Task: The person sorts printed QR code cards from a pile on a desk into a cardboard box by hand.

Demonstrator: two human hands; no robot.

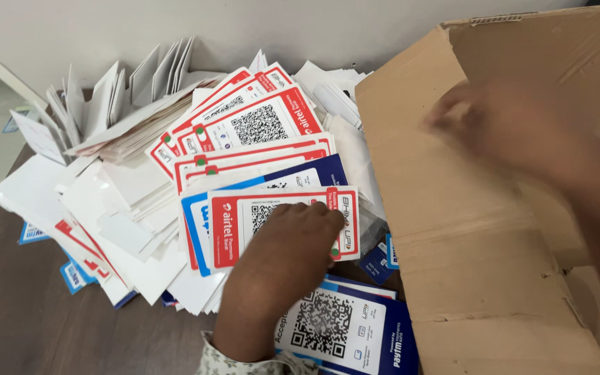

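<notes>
The left hand (282, 257) lies palm down on a glossy red-bordered card (244, 226) with a square code printed on its white middle; the fingers (317, 215) are pressed together and curl over the card's face, holding it flat on top of the pile. That card sits at the front of a fanned stack of similar red-edged cards (251, 128), smooth and rectangular, overlapping like shingles. Beneath it shows a blue-bordered card (192, 222). To the left spreads a loose heap of plain white card backs (126, 201), and some folded white stands (112, 90) are upright behind them. A dark blue placard (345, 330) lies by the wrist. All rest on a dark, matte bench (22, 312). The right hand (515, 128) is blurred above the open corrugated cardboard box (467, 264); I cannot tell how its fingers stand.
</notes>
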